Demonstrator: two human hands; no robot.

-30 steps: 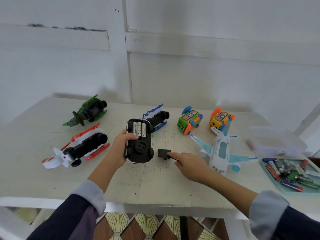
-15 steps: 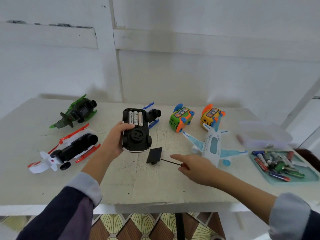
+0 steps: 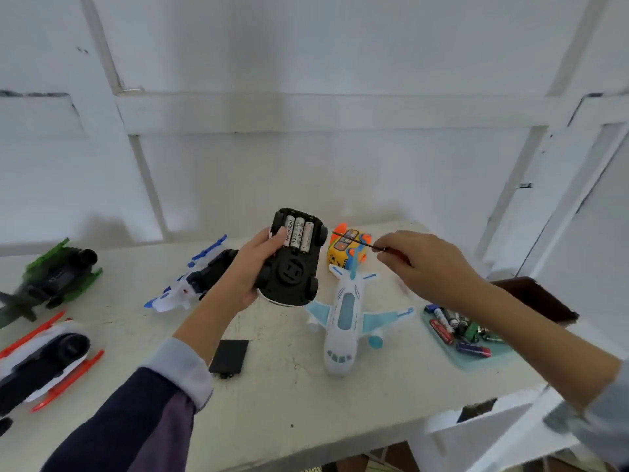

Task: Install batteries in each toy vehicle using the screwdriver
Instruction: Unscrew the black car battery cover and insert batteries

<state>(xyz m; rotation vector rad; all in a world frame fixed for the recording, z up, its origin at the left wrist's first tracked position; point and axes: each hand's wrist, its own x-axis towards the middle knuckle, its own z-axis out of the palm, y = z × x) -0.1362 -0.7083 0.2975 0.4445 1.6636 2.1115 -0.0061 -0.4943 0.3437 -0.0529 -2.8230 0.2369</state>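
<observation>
White panelled walls stood behind the worn white table [image 3: 289, 396]. An upturned black toy car [image 3: 292, 267], three batteries [image 3: 299, 237] seated in its open bay, was gripped above the table by the left hand [image 3: 253, 267]. A thin screwdriver [image 3: 357, 241] was pinched in the right hand [image 3: 425, 264]. The black battery cover [image 3: 229, 356] lay on the table.

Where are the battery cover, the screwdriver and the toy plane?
battery cover [image 3: 229, 357], head view, middle of the flat black lid lying on the table.
screwdriver [image 3: 354, 240], head view, thin dark shaft.
toy plane [image 3: 343, 321], head view, white fuselage.
</observation>
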